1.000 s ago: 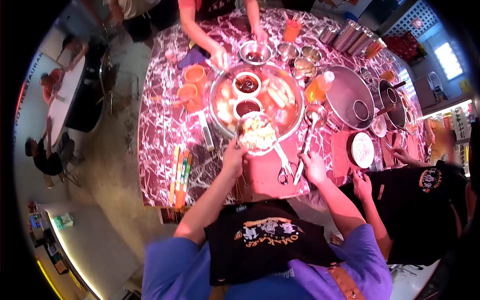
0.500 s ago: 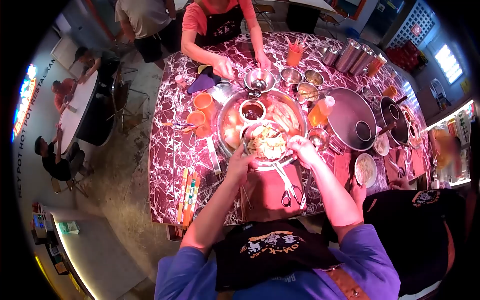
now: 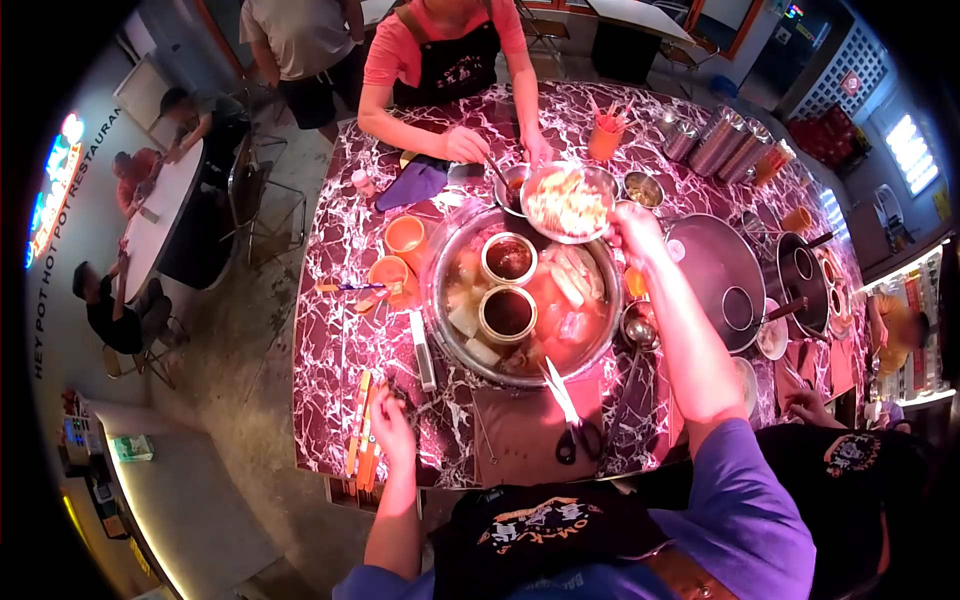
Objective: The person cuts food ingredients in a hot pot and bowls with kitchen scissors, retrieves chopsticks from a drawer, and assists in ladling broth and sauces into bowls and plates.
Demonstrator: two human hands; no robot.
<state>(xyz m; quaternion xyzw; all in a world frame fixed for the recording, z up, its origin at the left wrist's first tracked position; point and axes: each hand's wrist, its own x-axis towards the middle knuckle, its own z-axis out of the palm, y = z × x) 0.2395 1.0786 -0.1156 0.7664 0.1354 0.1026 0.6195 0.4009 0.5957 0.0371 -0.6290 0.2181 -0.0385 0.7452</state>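
Currently: right hand [image 3: 636, 226] gripping the rim of a metal bowl of food [image 3: 567, 203], held above the far edge of the large hot pot [image 3: 520, 300]. Left hand [image 3: 392, 428] resting on the marble surface [image 3: 335, 330] beside orange chopstick packets [image 3: 360, 437], fingers loosely curled, holding nothing. Scissors [image 3: 572, 420] lie near the pot.

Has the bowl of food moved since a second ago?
Yes. The bowl of food, in the right hand, went from the big pot's near rim to its far rim.

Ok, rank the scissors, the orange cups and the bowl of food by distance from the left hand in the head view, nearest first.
1. Scissors: right of the left hand, on the near edge.
2. Orange cups: beyond the hand, beside the pot.
3. Bowl of food: farthest, raised over the pot's far side.
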